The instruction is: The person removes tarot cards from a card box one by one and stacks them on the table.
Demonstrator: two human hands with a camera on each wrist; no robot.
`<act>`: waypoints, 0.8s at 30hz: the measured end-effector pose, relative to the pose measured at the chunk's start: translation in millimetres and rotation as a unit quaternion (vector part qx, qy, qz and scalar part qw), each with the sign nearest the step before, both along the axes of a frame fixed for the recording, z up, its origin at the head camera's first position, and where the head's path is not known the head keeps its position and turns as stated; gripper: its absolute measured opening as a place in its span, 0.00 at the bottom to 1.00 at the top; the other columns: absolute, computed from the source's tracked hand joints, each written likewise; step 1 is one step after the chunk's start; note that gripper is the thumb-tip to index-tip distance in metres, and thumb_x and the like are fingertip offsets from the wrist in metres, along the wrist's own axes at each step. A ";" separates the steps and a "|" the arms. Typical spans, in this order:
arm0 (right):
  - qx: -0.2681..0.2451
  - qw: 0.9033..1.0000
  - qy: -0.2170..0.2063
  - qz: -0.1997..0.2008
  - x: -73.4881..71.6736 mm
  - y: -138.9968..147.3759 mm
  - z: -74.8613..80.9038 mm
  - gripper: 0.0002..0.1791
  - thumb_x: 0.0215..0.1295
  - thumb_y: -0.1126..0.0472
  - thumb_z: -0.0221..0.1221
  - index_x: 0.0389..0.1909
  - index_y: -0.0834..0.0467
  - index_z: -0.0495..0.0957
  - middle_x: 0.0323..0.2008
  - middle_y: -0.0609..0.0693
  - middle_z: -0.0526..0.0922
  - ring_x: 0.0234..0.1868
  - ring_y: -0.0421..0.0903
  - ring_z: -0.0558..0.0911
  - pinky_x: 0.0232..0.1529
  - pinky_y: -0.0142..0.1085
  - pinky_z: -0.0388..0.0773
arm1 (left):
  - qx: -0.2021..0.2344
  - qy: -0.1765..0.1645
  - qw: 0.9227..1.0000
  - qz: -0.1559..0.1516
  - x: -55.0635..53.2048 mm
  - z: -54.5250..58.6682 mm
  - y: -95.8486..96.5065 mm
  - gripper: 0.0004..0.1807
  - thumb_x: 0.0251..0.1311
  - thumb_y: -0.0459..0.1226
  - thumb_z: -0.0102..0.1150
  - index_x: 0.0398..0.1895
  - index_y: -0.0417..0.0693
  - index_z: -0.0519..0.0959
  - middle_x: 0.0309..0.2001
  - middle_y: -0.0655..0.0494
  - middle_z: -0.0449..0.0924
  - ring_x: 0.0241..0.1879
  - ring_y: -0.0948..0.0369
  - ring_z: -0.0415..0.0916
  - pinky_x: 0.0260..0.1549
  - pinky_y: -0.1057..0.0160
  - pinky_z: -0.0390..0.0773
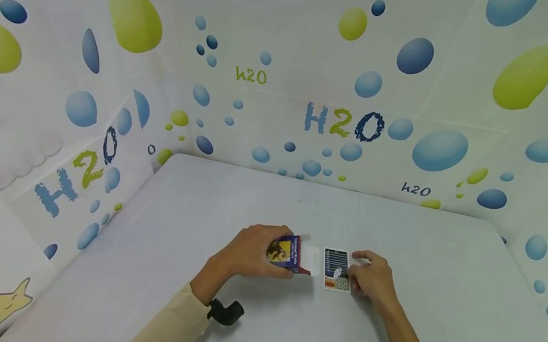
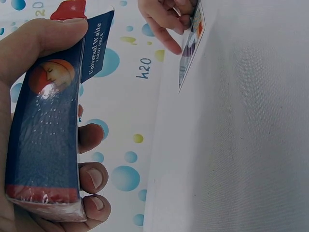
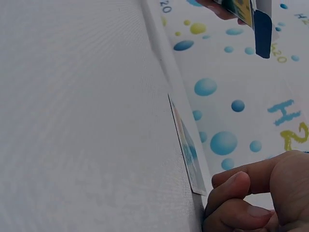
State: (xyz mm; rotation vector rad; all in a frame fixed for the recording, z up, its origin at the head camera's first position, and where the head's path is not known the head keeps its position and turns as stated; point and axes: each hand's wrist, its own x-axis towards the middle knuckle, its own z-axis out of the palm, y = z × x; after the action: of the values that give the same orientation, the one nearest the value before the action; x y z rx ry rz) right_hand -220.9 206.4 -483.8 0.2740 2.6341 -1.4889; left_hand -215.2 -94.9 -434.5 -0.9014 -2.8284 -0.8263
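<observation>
My left hand [image 1: 258, 251] grips a tarot deck box [image 1: 285, 252] above the table, thumb on one side and fingers round the other. The blue box [image 2: 50, 130] reads "Universal Waite Tarot Deck" on its flap [image 2: 98, 46] in the left wrist view, and its end flaps stand out toward the right. A picture card [image 1: 337, 270] lies face up on the table, right of the box. At the card's right edge is my right hand [image 1: 372, 277], fingers loosely bent. In the right wrist view its fingertips lie right by the near end of the card [image 3: 187, 150].
A white cloth covers the table [image 1: 238, 195]. Behind it and at the sides hangs a white curtain [image 1: 282, 119] printed with blue and green bubbles and "H2O". Black wrist cameras [image 1: 227, 312] sit at both sleeve cuffs, low over the table.
</observation>
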 end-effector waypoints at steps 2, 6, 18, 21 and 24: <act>0.003 1.000 0.005 -0.010 -0.2 -0.9 0.9 0.25 0.60 0.66 0.57 0.61 0.63 0.74 0.16 0.50 0.76 0.17 0.44 0.73 0.16 0.34 0.67 | -0.001 0.000 1.000 0.001 -0.1 0.3 0.0 0.38 0.45 0.63 0.71 0.60 0.59 0.77 0.45 0.65 0.82 0.42 0.64 0.74 0.40 0.61 0.76; 0.009 0.999 0.026 -0.027 0.6 -3.8 4.9 0.23 0.62 0.64 0.57 0.59 0.63 0.76 0.17 0.49 0.76 0.18 0.44 0.73 0.18 0.35 0.69 | -0.003 -0.003 1.000 0.002 -0.4 -0.8 0.3 0.38 0.45 0.63 0.70 0.60 0.60 0.77 0.45 0.65 0.82 0.42 0.65 0.74 0.40 0.62 0.76; -0.053 0.985 0.166 -0.014 14.3 -35.1 36.1 0.11 0.66 0.66 0.61 0.48 0.62 0.82 0.29 0.57 0.78 0.23 0.46 0.74 0.23 0.31 0.73 | -0.002 -0.004 1.000 -0.002 -0.2 -1.0 1.5 0.38 0.45 0.63 0.71 0.60 0.60 0.77 0.44 0.66 0.82 0.41 0.65 0.74 0.39 0.62 0.76; -0.067 0.978 0.196 0.015 16.7 -46.6 44.9 0.08 0.66 0.66 0.62 0.45 0.60 0.83 0.28 0.57 0.79 0.24 0.50 0.76 0.24 0.32 0.75 | -0.001 -0.005 1.000 -0.001 -0.1 -0.6 1.4 0.38 0.45 0.64 0.71 0.60 0.60 0.77 0.44 0.66 0.82 0.41 0.65 0.74 0.40 0.62 0.76; -0.063 0.975 0.209 0.051 20.2 -59.6 53.9 0.06 0.65 0.66 0.63 0.42 0.59 0.84 0.27 0.55 0.80 0.26 0.52 0.78 0.26 0.33 0.77 | 0.000 -0.004 1.000 -0.001 -0.5 -0.7 0.7 0.38 0.45 0.64 0.71 0.59 0.60 0.76 0.43 0.66 0.81 0.41 0.65 0.74 0.39 0.63 0.76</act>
State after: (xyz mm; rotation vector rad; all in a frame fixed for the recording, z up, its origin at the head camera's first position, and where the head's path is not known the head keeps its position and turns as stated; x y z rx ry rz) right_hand -200.7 146.8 -429.9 -0.2083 2.7826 -1.8391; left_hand -215.8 -94.2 -435.2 -0.9041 -2.8340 -0.8327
